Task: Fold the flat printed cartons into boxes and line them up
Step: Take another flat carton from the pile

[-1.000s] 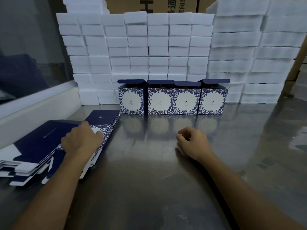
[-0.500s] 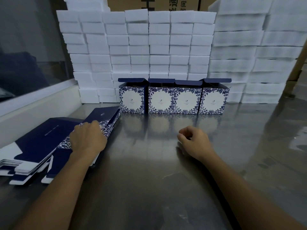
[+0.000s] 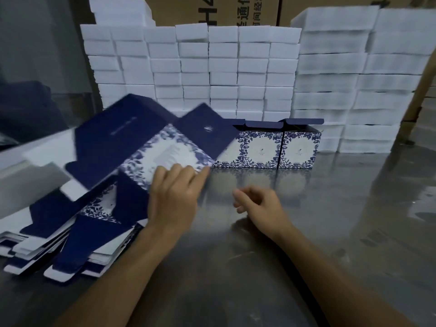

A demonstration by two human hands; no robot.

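At about ten o'clock on the dull steel worktop [image 3: 271, 267], the left hand [image 3: 173, 197] pinches the near edge of one flat navy carton with a blue-and-white floral panel [image 3: 151, 142], thumb hidden beneath and fingers [image 3: 179, 172] laid over the print, so that the blank hangs tilted and blurred above the loose stack of flat navy-and-white carton blanks [image 3: 70, 227] at nine o'clock. The right hand [image 3: 262, 204] hovers empty near the centre of the worktop, its fingers loosely curled and gripping nothing. At twelve o'clock a row of finished blue floral boxes with open navy lids [image 3: 280, 147] stands side by side against the wall of stacked white foam blocks [image 3: 236, 67]; the raised blank hides the row's left end. The step in hand looks to be taking a fresh blank off the stack. The next move probably calls for bringing it to the centre, where the right hand can take the opposite edge and squeeze the sleeve open before the bottom flaps are tucked.
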